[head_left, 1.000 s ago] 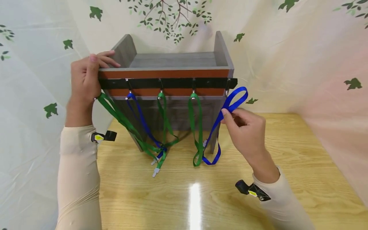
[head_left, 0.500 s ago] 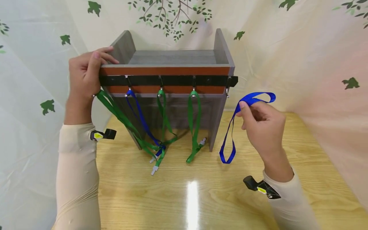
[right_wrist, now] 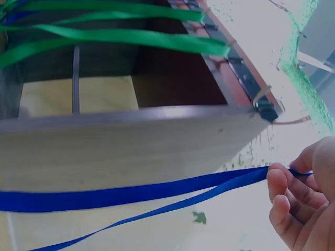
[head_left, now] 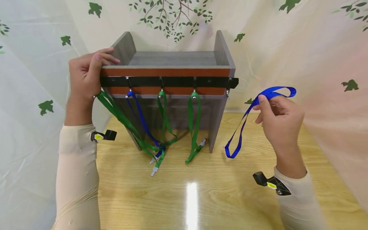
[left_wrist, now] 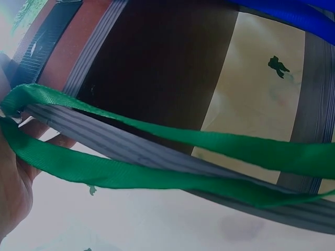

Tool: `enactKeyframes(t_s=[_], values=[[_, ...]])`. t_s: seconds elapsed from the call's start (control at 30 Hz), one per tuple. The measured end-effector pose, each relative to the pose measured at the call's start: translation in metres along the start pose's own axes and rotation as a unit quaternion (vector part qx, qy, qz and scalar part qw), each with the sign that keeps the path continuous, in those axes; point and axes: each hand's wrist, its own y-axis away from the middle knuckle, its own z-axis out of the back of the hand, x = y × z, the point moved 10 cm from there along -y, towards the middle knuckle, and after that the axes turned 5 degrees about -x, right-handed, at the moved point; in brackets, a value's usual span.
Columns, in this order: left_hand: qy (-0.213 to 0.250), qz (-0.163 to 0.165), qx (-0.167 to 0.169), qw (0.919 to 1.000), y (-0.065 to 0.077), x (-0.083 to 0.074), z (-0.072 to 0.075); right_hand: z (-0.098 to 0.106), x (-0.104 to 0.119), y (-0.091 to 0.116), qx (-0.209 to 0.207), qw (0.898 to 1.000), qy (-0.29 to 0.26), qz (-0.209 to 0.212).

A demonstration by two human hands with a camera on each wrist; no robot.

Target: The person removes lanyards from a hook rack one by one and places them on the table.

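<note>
My right hand (head_left: 283,119) pinches a blue lanyard (head_left: 237,140) between thumb and fingers, to the right of a grey rack (head_left: 219,48). A loop of the strap sticks out beyond the fingers, and the rest hangs down. In the right wrist view the blue lanyard (right_wrist: 131,197) stretches away from the fingertips (right_wrist: 277,180). My left hand (head_left: 84,76) grips the rack's upper left corner, thumb in front and fingers over the edge. Below that hand hangs a green lanyard (head_left: 115,113). The hook (head_left: 228,93) at the right end of the black rail (head_left: 178,82) is bare.
Another blue lanyard (head_left: 143,119) and two green lanyards (head_left: 197,124) hang from the rail's other hooks. Their lower ends and pale clips (head_left: 154,171) reach toward the wooden table (head_left: 161,201). A leaf-printed cloth (head_left: 267,48) stands behind the rack.
My right hand has drawn the blue lanyard off the right-end hook and away to the right. The green lanyard beside it has swung loose. My left hand stays on the rack.
</note>
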Motion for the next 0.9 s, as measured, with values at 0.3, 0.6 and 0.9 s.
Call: enactKeyframes(t_s=[0.3,0.6,0.9], values=[[0.011,-0.002,-0.007,0.9999,0.000,0.000,0.001,0.020,-0.022,-0.015,-0.021,0.999,-0.004,-0.042],[0.006,0.008,-0.010,0.9999,0.001,0.001,0.002,0.045,-0.040,-0.023,-0.067,0.997,0.017,-0.032],[0.002,0.007,-0.005,1.0000,0.001,0.002,0.001,0.074,-0.065,-0.037,-0.114,0.990,0.053,-0.062]])
